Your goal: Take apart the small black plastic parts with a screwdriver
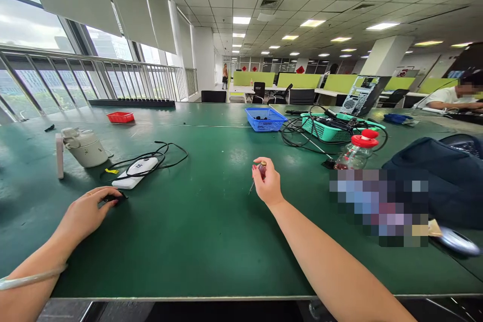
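On the left of the green table point(181, 241), my left hand point(85, 211) has its thumb and fingers closed on a small black part point(116, 197), mostly covered by the fingertips. Just beyond it lies a white power bank point(136, 173) with a black cable point(175, 150) looped over it. Near the middle, my right hand point(269, 183) is wrapped round the brown handle of a screwdriver point(262, 166). The thin metal shaft slants down and left toward the table top; whether its tip touches is unclear.
A cream-coloured cup point(87, 150) stands far left, near a red tray point(121, 117). Beyond my right hand are a blue basket point(266, 119) and a green basket point(326, 131) heaped with cables. A red-lidded jar point(356, 152) and dark bag point(433, 181) sit right. A person point(453, 93) sits far right.
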`<state>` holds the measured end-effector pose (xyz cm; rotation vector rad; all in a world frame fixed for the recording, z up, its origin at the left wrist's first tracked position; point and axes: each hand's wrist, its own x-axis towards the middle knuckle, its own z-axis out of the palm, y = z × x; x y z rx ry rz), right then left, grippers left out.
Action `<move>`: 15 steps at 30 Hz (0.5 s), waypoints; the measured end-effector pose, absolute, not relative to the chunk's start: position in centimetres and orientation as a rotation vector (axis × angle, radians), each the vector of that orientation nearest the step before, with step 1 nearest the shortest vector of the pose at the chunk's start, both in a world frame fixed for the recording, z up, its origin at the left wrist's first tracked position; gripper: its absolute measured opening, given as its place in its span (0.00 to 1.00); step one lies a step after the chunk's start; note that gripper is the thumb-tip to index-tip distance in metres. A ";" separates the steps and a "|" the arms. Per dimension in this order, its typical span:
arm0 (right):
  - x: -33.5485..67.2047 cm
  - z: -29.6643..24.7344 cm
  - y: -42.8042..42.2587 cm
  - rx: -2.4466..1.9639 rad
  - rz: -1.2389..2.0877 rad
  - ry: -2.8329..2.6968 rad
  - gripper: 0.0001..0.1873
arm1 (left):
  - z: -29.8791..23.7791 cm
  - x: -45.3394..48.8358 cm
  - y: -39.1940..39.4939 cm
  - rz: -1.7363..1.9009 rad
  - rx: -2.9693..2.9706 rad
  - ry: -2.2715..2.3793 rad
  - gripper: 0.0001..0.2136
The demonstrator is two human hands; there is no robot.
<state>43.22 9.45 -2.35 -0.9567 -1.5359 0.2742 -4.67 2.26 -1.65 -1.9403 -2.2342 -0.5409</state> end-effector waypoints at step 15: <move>43.2 -2.5 9.6 -0.951 0.317 -1.534 0.08 | 0.6 -5.3 4.1 -0.916 -1.858 -2.230 0.24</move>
